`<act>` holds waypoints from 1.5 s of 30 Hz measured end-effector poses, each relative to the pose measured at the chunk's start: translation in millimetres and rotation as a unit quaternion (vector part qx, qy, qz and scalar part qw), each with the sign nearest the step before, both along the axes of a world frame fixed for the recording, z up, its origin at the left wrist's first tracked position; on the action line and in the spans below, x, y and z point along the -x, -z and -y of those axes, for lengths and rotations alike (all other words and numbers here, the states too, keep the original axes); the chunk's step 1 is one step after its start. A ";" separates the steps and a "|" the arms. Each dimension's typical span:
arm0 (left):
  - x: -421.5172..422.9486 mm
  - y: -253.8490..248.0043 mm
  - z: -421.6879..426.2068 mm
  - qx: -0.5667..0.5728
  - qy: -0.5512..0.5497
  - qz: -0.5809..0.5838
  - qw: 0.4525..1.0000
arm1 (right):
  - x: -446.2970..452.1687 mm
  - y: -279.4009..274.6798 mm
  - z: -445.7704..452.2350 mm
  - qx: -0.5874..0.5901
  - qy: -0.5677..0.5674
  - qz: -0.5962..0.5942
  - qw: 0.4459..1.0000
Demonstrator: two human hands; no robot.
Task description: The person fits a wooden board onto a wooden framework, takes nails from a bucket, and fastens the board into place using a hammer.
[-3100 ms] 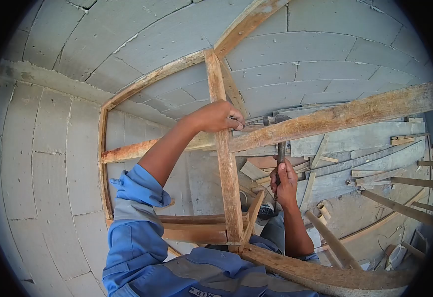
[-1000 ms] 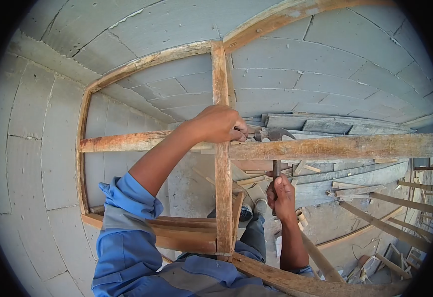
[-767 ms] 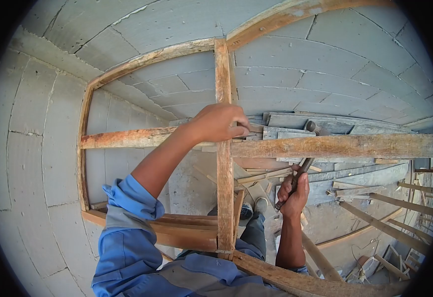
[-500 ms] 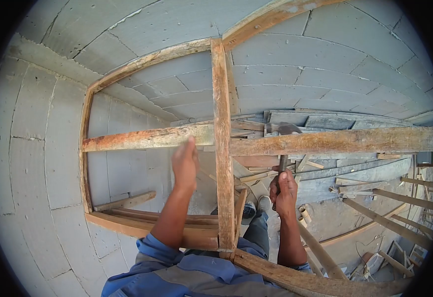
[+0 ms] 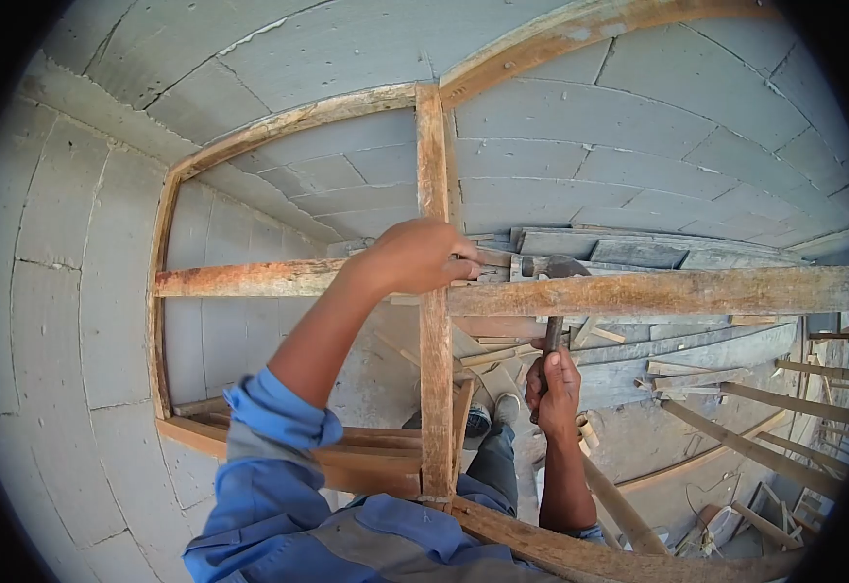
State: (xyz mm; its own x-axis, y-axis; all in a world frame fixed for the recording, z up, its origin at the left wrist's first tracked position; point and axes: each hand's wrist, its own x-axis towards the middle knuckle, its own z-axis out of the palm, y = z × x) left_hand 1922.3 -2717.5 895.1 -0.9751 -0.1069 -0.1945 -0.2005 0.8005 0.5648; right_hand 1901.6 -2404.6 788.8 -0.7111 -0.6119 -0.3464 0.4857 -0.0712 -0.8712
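A hammer (image 5: 554, 335) stands nearly upright in my right hand (image 5: 556, 387), its handle wrapped by my fingers. Its metal head shows just behind the right crosspiece (image 5: 658, 291). My left hand (image 5: 415, 255) reaches over the upright post (image 5: 432, 194) where the crosspieces meet it. Those fingers are pinched together beside the inner end of the right crosspiece; whatever they hold is too small or hidden to name. Part of the left crosspiece (image 5: 250, 280) is covered by my left wrist.
Grey block walls (image 5: 55, 321) rise on the left and ahead. Planks (image 5: 638, 243) lie stacked along the far wall. Loose poles (image 5: 755, 447) and scraps cover the floor at right. A front beam (image 5: 580, 552) runs close to my body.
My left hand has moved right and up from the left crosspiece to the post, its fingers now at the joint. My right hand still holds the hammer, slightly lower in view.
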 end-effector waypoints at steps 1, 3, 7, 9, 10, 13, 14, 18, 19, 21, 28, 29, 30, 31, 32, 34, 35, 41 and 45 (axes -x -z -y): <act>8.1 -2.9 3.1 0.023 0.050 0.101 0.993 | -0.7 0.6 -0.3 -0.002 -0.001 -0.001 1.000; 20.6 -13.5 2.2 0.053 0.097 0.147 0.983 | -0.8 6.2 -2.6 -0.007 -0.003 -0.008 1.000; 38.9 -21.5 -4.0 0.074 0.125 0.217 0.965 | -2.0 10.4 -5.9 -0.022 0.000 -0.008 1.000; 45.5 -20.1 -11.2 0.126 0.137 0.221 0.957 | -3.6 11.6 -4.4 -0.030 -0.002 -0.020 0.999; 47.0 -19.1 -13.0 0.152 0.142 0.222 0.953 | -4.0 12.0 -2.9 -0.034 -0.004 -0.027 0.999; 47.2 -13.4 -3.6 0.088 0.144 0.227 0.959 | -5.7 9.9 1.1 -0.039 -0.024 -0.022 0.999; 47.0 -13.3 -4.0 0.092 0.133 0.229 0.960 | -6.8 9.4 2.4 -0.040 -0.033 -0.011 0.999; 41.1 -10.7 -1.0 0.071 0.106 0.206 0.970 | -9.6 5.5 2.8 -0.038 -0.041 0.030 0.998; 40.0 -8.9 1.6 0.055 0.104 0.191 0.974 | -9.2 4.4 2.7 -0.027 -0.031 0.040 0.998; 36.7 -6.6 3.1 0.042 0.105 0.176 0.978 | -8.7 5.5 2.5 -0.008 0.012 0.060 0.998; 35.5 -12.2 1.9 0.048 0.099 0.188 0.976 | -6.6 -0.3 11.2 0.022 0.139 0.103 0.985; 35.7 -11.3 2.3 0.049 0.099 0.185 0.976 | -6.5 1.1 8.3 0.012 0.073 0.065 0.995; 35.2 -10.3 2.9 0.051 0.099 0.184 0.977 | -3.5 -2.0 7.9 -0.022 0.027 0.053 0.998; 35.5 -9.2 2.8 0.052 0.099 0.181 0.977 | 0.9 -7.9 8.1 -0.056 -0.020 0.040 0.997; 35.7 -8.1 1.4 0.050 0.102 0.183 0.977 | 2.4 -11.1 6.1 -0.091 -0.065 0.030 0.993; 36.7 -9.2 3.0 0.050 0.104 0.184 0.976 | 4.3 -6.6 4.3 -0.045 -0.014 0.051 0.998; 36.4 -9.4 3.5 0.050 0.106 0.187 0.975 | 2.9 -7.0 3.3 -0.022 0.023 0.069 0.997; 40.1 -6.9 2.9 0.077 0.120 0.199 0.970 | 1.0 -8.9 9.3 -0.005 0.113 0.098 0.989; 45.0 -11.2 -2.2 0.088 0.115 0.227 0.963 | 0.5 -13.8 7.3 -0.075 -0.060 0.100 0.990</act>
